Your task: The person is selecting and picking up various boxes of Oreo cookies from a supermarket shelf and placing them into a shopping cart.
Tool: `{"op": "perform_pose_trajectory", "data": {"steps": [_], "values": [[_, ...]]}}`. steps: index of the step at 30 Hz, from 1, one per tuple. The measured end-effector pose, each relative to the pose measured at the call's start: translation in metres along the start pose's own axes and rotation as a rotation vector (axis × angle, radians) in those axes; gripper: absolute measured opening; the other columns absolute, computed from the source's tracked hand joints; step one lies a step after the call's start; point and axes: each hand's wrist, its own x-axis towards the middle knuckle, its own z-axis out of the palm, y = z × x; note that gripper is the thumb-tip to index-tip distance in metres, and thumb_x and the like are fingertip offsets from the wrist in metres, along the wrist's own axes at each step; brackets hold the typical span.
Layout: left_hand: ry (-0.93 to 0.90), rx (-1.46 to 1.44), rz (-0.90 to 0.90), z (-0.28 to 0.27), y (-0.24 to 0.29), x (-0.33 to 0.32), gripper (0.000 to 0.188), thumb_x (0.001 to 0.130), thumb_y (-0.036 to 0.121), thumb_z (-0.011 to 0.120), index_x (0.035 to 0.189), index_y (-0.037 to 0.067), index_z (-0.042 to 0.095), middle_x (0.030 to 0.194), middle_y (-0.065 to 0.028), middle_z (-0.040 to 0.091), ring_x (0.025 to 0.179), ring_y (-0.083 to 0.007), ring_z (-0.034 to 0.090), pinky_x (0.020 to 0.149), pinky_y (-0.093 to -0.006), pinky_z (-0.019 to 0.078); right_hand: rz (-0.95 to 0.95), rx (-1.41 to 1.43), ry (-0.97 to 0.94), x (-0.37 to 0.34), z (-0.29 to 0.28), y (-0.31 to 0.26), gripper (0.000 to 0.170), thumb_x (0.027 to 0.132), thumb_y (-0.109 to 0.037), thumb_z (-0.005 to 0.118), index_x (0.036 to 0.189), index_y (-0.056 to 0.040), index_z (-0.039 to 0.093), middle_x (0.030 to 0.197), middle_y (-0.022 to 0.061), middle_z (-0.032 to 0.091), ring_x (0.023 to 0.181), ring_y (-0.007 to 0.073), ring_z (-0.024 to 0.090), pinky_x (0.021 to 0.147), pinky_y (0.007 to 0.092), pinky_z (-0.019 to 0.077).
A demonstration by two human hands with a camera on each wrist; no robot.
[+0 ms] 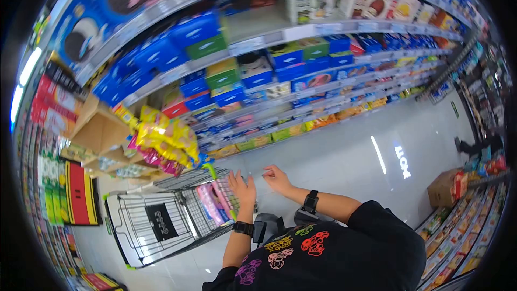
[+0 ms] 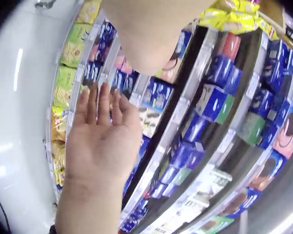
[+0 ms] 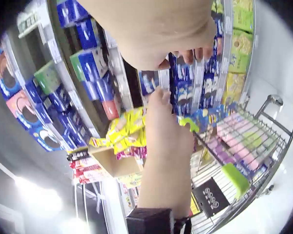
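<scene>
In the head view, my left hand (image 1: 242, 189) hovers by the near end of a wire shopping cart (image 1: 210, 171) with green trim, its fingers straight and slightly spread. My right hand (image 1: 277, 179) is just to its right, over the floor, fingers relaxed and bent. Neither hand holds anything. The left wrist view shows a bare hand (image 2: 102, 141), palm toward the camera. Pink and purple packs (image 1: 211, 205) lie in the cart, close to my left hand. Yellow snack bags (image 1: 167, 137) hang beyond it, beside a cardboard display (image 1: 99, 129).
Shelves of blue biscuit boxes (image 1: 301, 56) line the far side of the aisle. More shelves (image 1: 463, 237) and a brown carton (image 1: 444, 187) stand at the right. Shiny floor (image 1: 334, 156) runs between them. Another person's leg (image 1: 479, 144) shows at the far right.
</scene>
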Motion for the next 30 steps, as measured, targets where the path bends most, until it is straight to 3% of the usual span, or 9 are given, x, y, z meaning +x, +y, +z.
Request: {"op": "perform_pose_trajectory", "data": {"steps": [2, 5, 10, 14, 17, 20, 23, 26, 30], "values": [[0.032, -0.076, 0.115, 0.027, 0.044, 0.001, 0.044, 0.078, 0.022, 0.056, 0.115, 0.003, 0.046, 0.123, -0.0232, 0.041, 0.117, -0.0402, 0.033, 0.097, -0.0469, 0.0246, 0.064, -0.012, 0.119, -0.002, -0.052, 0.013, 0.032, 0.076, -0.014, 0.059, 0.106, -0.0044, 0.05, 0.078, 0.0069, 0.061, 0.071, 0.0135, 0.058, 0.064, 0.0264, 0.0464], [-0.141, -0.199, 0.15, 0.076, 0.107, -0.001, 0.041, 0.079, 0.021, 0.055, 0.114, 0.002, 0.047, 0.118, -0.0212, 0.046, 0.112, -0.0361, 0.04, 0.096, -0.0444, 0.0277, 0.202, -0.008, 0.212, -0.007, -0.131, 0.01, 0.03, 0.076, -0.013, 0.057, 0.104, -0.0028, 0.051, 0.076, 0.0075, 0.06, 0.067, 0.012, 0.056, 0.061, 0.025, 0.0449], [-0.519, -0.55, 0.147, 0.12, 0.213, 0.0, 0.036, 0.083, 0.021, 0.052, 0.113, 0.002, 0.048, 0.112, -0.0182, 0.052, 0.104, -0.0267, 0.05, 0.087, -0.0344, 0.0384, 0.251, 0.205, 0.387, -0.008, -0.236, -0.001, 0.029, 0.077, -0.012, 0.054, 0.103, -0.0024, 0.05, 0.08, 0.0088, 0.06, 0.07, 0.0134, 0.057, 0.062, 0.0252, 0.0458], [-0.732, -0.699, 0.088, 0.15, 0.255, 0.014, 0.033, 0.084, 0.02, 0.05, 0.112, 0.002, 0.048, 0.11, -0.0149, 0.054, 0.1, -0.0212, 0.053, 0.082, -0.0302, 0.0421, 0.238, 0.381, 0.486, -0.006, -0.281, -0.009, 0.027, 0.078, -0.012, 0.052, 0.103, -0.003, 0.049, 0.083, 0.0093, 0.06, 0.073, 0.0145, 0.058, 0.064, 0.0266, 0.0469], [-0.891, -0.783, -0.059, 0.175, 0.276, 0.029, 0.034, 0.087, 0.021, 0.045, 0.118, 0.008, 0.042, 0.109, -0.0116, 0.056, 0.098, -0.0206, 0.054, 0.081, -0.0332, 0.0422, 0.269, 0.359, 0.492, -0.003, -0.302, -0.014, 0.025, 0.079, -0.013, 0.052, 0.102, -0.0032, 0.05, 0.083, 0.0092, 0.06, 0.074, 0.0143, 0.058, 0.064, 0.0266, 0.047], [-0.969, -0.901, -0.066, 0.188, 0.307, 0.048, 0.038, 0.089, 0.024, 0.044, 0.124, 0.011, 0.035, 0.108, -0.0121, 0.056, 0.095, -0.0198, 0.056, 0.078, -0.0334, 0.0433, 0.248, 0.197, 0.52, 0.016, -0.321, -0.017, 0.022, 0.08, -0.014, 0.052, 0.099, -0.0038, 0.052, 0.083, 0.0091, 0.06, 0.074, 0.0139, 0.058, 0.064, 0.0266, 0.0472], [-1.044, -0.88, -0.008, 0.207, 0.331, 0.077, 0.042, 0.09, 0.026, 0.042, 0.127, 0.012, 0.029, 0.107, -0.0132, 0.056, 0.093, -0.02, 0.056, 0.076, -0.0318, 0.0437, 0.139, 0.126, 0.567, 0.052, -0.348, -0.018, 0.021, 0.08, -0.013, 0.053, 0.098, -0.0033, 0.053, 0.084, 0.0087, 0.06, 0.074, 0.015, 0.059, 0.062, 0.0269, 0.0473], [-1.099, -0.892, -0.01, 0.221, 0.354, 0.108, 0.046, 0.091, 0.028, 0.039, 0.131, 0.013, 0.024, 0.108, -0.0144, 0.055, 0.091, -0.0195, 0.056, 0.075, -0.0305, 0.0439, -0.115, -0.127, 0.674, 0.09, -0.375, -0.036, 0.027, 0.075, -0.013, 0.057, 0.099, -0.0007, 0.052, 0.08, 0.0108, 0.061, 0.071, 0.0199, 0.06, 0.064, 0.0301, 0.0471], [-1.174, -0.946, -0.081, 0.233, 0.383, 0.143, 0.052, 0.09, 0.028, 0.04, 0.134, 0.009, 0.018, 0.096, -0.0097, 0.058, 0.077, -0.016, 0.058, 0.067, -0.0281, 0.0435, -0.347, -0.561, 0.758, 0.134, -0.412, -0.104, 0.037, 0.069, -0.011, 0.061, 0.103, -0.0016, 0.05, 0.093, 0.0157, 0.057, 0.088, 0.0298, 0.055, 0.077, 0.0366, 0.0444]]}}
